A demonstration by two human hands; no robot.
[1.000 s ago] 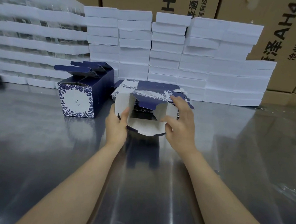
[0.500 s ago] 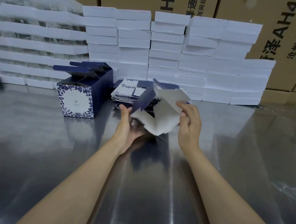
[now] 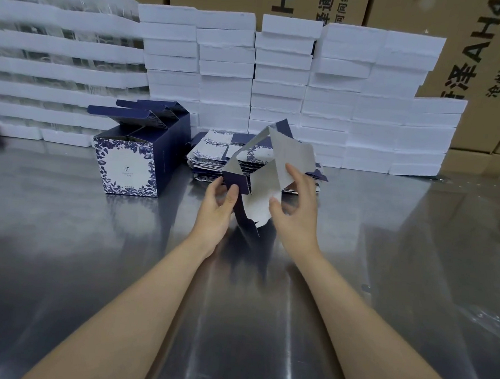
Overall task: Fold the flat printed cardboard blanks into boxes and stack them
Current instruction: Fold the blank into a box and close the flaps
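We note the half-folded blank (image 3: 276, 167) held up at twelve o'clock. The left hand (image 3: 216, 213) pinches its navy flap and the right hand (image 3: 297, 209) grips its white panel. A folded box (image 3: 127, 167) stands at ten o'clock.

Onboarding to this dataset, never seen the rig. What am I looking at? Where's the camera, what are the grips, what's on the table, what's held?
There is no machine here: the grips are a person's two bare hands. The single picture comes from a wide-angle camera worn on the head, looking forward and down, so both forearms reach in from the bottom edge. The left grip pinches a navy flap of a half-folded blank, and the right grip holds its grey inner panel, over a shiny metal table. Behind the blank lies a pile of flat printed blanks. To the left stand folded navy floral boxes with their top flaps open. White foam slabs and brown cartons are stacked at the back.
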